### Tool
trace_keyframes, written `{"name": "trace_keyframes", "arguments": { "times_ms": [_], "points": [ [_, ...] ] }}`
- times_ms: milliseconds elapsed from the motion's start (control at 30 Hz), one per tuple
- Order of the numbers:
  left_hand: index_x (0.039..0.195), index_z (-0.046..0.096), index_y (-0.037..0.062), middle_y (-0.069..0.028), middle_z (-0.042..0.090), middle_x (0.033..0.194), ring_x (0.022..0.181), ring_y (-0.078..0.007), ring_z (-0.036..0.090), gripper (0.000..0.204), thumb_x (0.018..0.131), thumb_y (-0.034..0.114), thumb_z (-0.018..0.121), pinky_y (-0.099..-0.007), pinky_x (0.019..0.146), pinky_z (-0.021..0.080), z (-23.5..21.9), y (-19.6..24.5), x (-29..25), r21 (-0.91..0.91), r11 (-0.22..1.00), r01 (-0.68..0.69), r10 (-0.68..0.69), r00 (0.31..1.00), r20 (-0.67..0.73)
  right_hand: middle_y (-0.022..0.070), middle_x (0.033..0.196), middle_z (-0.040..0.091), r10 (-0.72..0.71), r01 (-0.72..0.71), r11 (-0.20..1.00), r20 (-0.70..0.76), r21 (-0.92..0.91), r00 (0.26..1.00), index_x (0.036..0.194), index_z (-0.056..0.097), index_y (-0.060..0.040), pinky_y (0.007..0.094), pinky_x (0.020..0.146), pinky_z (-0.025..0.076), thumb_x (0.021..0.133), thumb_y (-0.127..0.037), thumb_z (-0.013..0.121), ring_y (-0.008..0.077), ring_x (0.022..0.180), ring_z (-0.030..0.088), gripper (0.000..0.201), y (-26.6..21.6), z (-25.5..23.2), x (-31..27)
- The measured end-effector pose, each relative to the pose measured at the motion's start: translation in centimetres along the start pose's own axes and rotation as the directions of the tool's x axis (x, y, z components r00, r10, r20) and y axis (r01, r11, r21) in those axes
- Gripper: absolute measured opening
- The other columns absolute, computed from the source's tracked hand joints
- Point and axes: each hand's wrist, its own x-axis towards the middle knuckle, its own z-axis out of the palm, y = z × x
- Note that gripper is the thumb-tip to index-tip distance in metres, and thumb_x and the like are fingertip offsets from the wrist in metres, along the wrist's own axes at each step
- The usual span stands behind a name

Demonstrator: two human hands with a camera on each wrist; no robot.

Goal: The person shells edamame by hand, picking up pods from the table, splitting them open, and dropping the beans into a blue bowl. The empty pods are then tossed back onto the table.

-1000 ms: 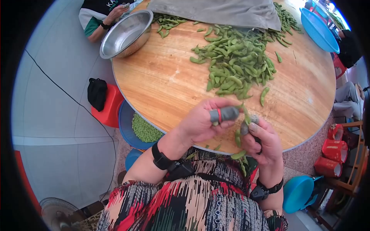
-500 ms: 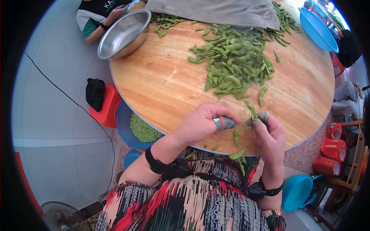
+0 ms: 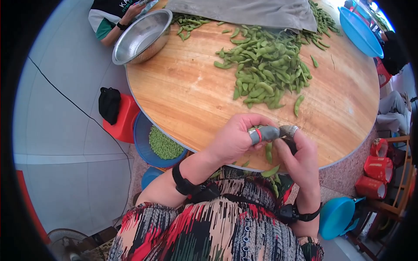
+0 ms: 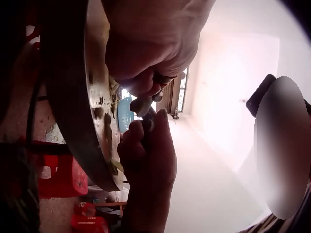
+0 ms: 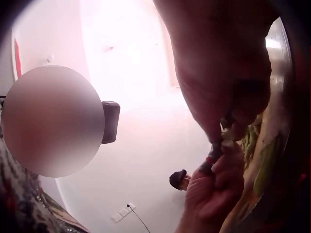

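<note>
Both hands meet over the table's near edge in the head view. My left hand has curled fingers and a grey finger cover tied with a red band. My right hand, also curled, wears a grey cover on one fingertip. They pinch an edamame pod between them, largely hidden by the fingers; a pale green bit of the pod shows in the right wrist view. Just below the hands, a loose pod lies on the table, with another pod at its edge.
Beyond the hands spreads a heap of edamame pods, partly under a grey cloth. A metal bowl stands at the far left, a blue basket at the far right. Shelled beans fill a blue basin below the table's left edge.
Half a second ago the hands were apart, with the right one holding a pod upright. Now the left hand has moved right and the fingertips meet at the pod.
</note>
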Motion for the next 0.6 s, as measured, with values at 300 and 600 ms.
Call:
{"name": "trace_keyframes", "arguments": {
  "times_ms": [300,600],
  "points": [
    [0.109,0.053,0.0045,0.0017,0.055,0.082,0.064,-0.0030,0.048,0.024,0.085,0.007,0.057,-0.0137,0.051,0.033,-0.5,0.4,-0.2,-0.002,0.998,-0.055,0.055,0.997,-0.052,-0.0004,0.061,0.054,0.310,-0.348,0.900,0.178,0.261,0.934,0.085,0.058,0.0003,0.0242,0.052,0.041,0.081,-0.011,0.063,0.0070,0.058,0.050,0.013,0.6,-2.3,-0.2],
    [0.101,0.059,0.0022,-0.0008,0.056,0.080,0.058,-0.0033,0.047,0.017,0.084,0.003,0.054,-0.0139,0.048,0.032,-0.3,0.8,-0.1,-0.087,0.995,-0.046,0.045,0.999,-0.014,0.0092,0.057,0.054,0.088,-0.022,0.982,0.349,-0.188,0.933,0.078,0.058,-0.0021,0.0325,0.050,0.042,0.078,-0.012,0.063,0.0181,0.051,0.054,0.011,0.1,-1.0,0.7]
  ]
}}
